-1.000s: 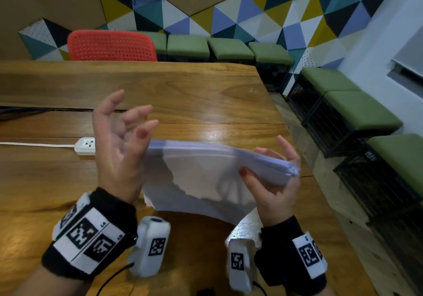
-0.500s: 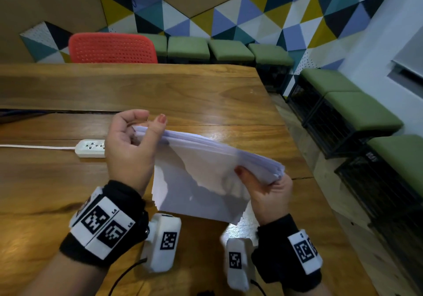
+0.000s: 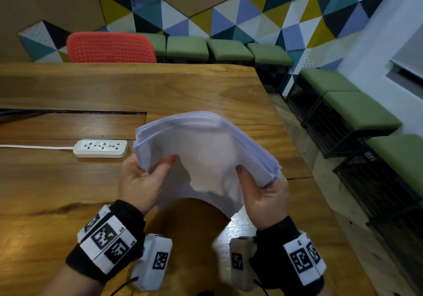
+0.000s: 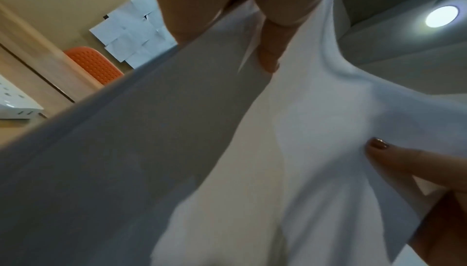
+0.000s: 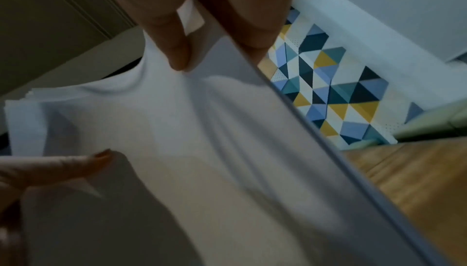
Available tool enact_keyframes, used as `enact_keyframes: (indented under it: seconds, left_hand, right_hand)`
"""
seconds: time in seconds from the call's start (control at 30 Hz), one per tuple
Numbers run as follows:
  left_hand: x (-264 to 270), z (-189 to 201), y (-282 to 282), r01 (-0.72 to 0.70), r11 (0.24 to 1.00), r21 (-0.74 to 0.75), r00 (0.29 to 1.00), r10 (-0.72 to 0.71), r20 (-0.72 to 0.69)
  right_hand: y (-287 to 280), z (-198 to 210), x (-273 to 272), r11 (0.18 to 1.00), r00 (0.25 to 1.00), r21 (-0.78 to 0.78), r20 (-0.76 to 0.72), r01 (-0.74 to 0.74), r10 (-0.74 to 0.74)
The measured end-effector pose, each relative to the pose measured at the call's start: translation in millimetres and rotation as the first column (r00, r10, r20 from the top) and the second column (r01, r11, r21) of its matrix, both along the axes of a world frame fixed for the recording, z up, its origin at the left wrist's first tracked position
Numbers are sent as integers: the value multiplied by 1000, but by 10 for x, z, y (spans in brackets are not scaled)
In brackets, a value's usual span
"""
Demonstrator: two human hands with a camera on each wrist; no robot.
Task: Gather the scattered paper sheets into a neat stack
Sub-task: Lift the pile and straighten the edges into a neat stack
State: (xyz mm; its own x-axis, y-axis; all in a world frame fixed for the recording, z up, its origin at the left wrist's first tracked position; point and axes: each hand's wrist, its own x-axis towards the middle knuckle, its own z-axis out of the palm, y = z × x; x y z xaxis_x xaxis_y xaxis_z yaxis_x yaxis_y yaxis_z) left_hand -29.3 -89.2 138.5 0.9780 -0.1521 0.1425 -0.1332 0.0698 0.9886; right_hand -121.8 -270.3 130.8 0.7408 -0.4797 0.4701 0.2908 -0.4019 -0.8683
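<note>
A thick stack of white paper sheets (image 3: 206, 149) is held in the air above the wooden table (image 3: 160, 90), bowed upward in the middle. My left hand (image 3: 146, 179) grips its near-left corner, thumb on top and fingers underneath. Its near-right corner is gripped the same way by my right hand (image 3: 263, 192). In the left wrist view the stack (image 4: 316, 130) fills the frame, pinched between thumb and fingers. The right wrist view shows the sheets (image 5: 189, 120) from below with fingers curled round their edge. The sheet edges at the right side look slightly fanned.
A white power strip (image 3: 100, 148) with its cable lies on the table left of the stack. A slot (image 3: 91, 112) runs across the tabletop behind it. A red chair (image 3: 109, 48) and green stools (image 3: 229, 50) stand beyond; the table's right edge drops to the floor.
My left hand went from loosely open beside the stack to gripping its left corner. Both hands swung the stack from edge-on to lying flatter and bowed, farther out over the table.
</note>
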Motion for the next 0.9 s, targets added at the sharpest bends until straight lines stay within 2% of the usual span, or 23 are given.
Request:
enact_keyframes:
  seconds: [0.17, 0.23, 0.3, 0.33, 0.4, 0.5, 0.67, 0.77, 0.9]
  left_hand:
    - [-170, 121, 25, -31, 997, 64, 995, 36, -92]
    - [-122, 214, 74, -20, 1000, -16, 997, 21, 73]
    - [-32, 300, 91, -57, 993, -107, 982, 75, 176]
    - [3, 354, 72, -79, 986, -146, 981, 102, 164]
    - [71, 422, 3, -165, 963, -213, 983, 179, 50]
    - [163, 461, -43, -184, 953, -240, 982, 167, -89]
    - [211, 461, -33, -205, 945, -254, 977, 183, -108]
    - [205, 449, -48, -178, 959, -223, 984, 169, -56]
    - [188, 456, -39, -149, 952, -266, 987, 125, -106]
  right_hand:
    - [77, -119, -39, 998, 999, 67, -37, -1, 4]
    - [91, -93, -43, 993, 998, 117, -45, -29, 34]
    - [98, -57, -33, 992, 999, 125, -50, -6, 13]
    - [98, -44, -25, 993, 999, 115, -49, 17, -11]
    - [109, -12, -13, 995, 998, 87, -43, 40, -36]
    - [110, -19, -3, 996, 999, 84, -49, 6, -1]
    - [116, 4, -10, 985, 998, 165, 2, -58, 58]
    - [107, -4, -11, 993, 1000, 115, -8, -6, 7]
    - [72, -21, -6, 990, 1000, 137, -26, 14, -10]
